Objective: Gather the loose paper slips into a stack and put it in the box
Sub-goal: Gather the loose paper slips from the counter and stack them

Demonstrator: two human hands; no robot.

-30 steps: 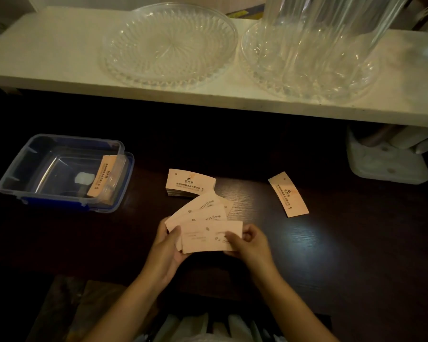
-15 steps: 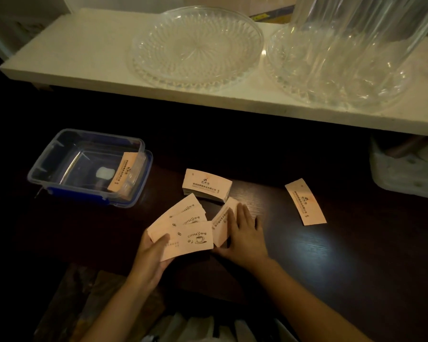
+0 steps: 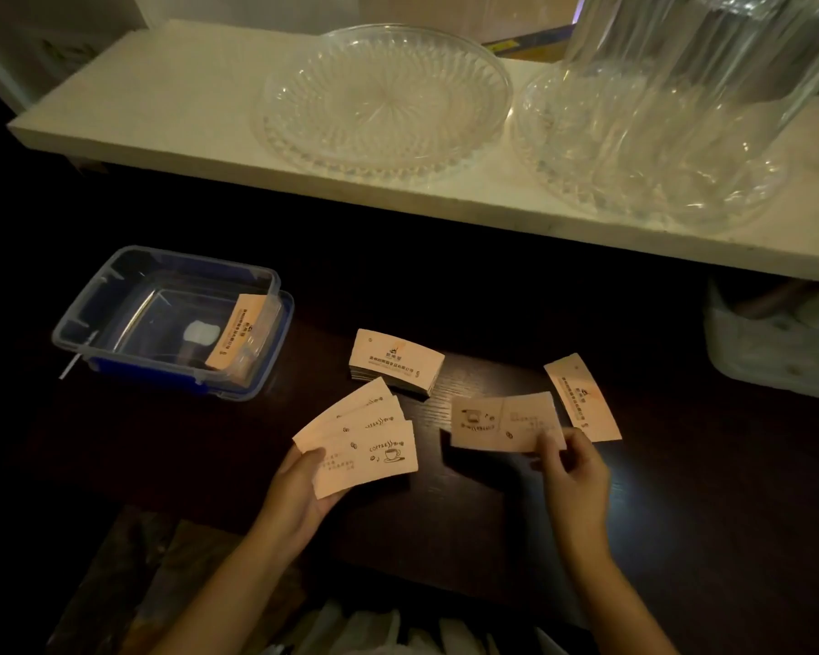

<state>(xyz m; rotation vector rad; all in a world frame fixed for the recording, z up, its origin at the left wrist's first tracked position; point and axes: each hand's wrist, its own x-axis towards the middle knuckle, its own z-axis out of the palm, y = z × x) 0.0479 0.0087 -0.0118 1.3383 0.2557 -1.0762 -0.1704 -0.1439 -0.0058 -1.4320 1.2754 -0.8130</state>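
- The left hand [image 3: 299, 489] has its grip closed on a fan of three slips [image 3: 365, 442]; the top one reads "COFFEE" beside a drawn steaming cup.
- The right hand [image 3: 570, 470] pinches one slip [image 3: 502, 420] by its right end, held just clear of the fan, printed face up; its small writing is unreadable.
- Just beyond the right grip, one loose slip [image 3: 582, 394] lies on the dark desk [image 3: 682, 465].
- Beyond and between both grips sits a neat stack [image 3: 396, 359] with an orange logo and lines of small print.
- Far left of the left grip, the clear box [image 3: 114, 295] holds one slip [image 3: 237, 333] leaning against its right wall.
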